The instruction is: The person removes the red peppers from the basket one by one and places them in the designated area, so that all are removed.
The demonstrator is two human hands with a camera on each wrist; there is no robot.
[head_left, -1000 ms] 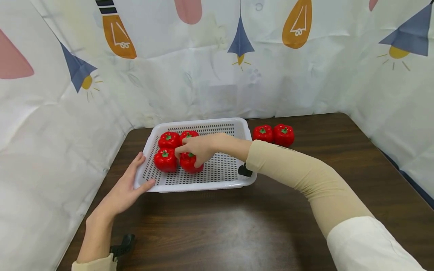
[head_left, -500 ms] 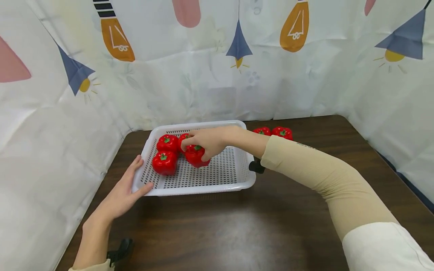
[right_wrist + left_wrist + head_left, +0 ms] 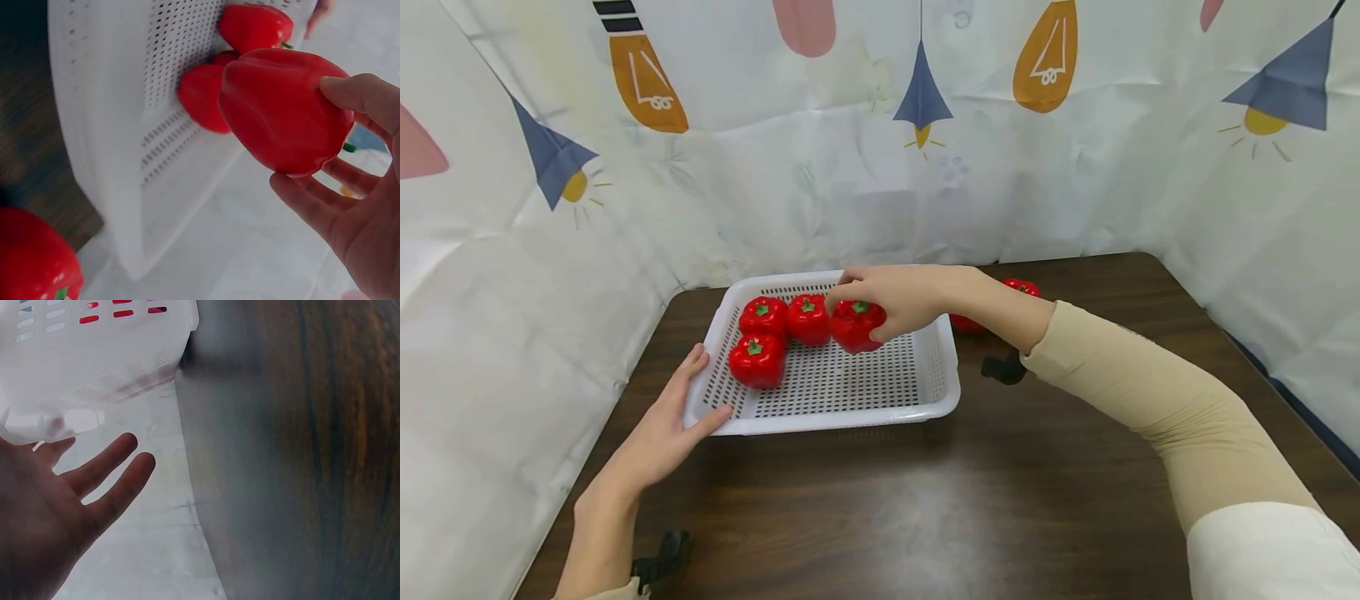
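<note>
My right hand (image 3: 904,297) grips a red bell pepper (image 3: 856,327) between thumb and fingers over the right half of a white perforated basket (image 3: 850,418). In the right wrist view the held bell pepper (image 3: 284,109) is tilted, its green stem toward the palm. Three more bell peppers sit in the basket's left part: one at the back left (image 3: 763,316), one beside it (image 3: 809,320) and one in front (image 3: 757,362). My left hand (image 3: 658,437) rests at the basket's left end, thumb over the front rim. Its fingers (image 3: 122,487) look straight and spread in the left wrist view.
Right of the basket, two red bell peppers stand on the dark wooden table (image 3: 925,517), partly hidden behind the right forearm; one pepper (image 3: 1021,287) shows above it. White printed cloth (image 3: 850,208) hangs behind and at both sides.
My right hand has lifted the front right bell pepper in the basket and carried it right and back. The left hand stays at the basket's left end.
</note>
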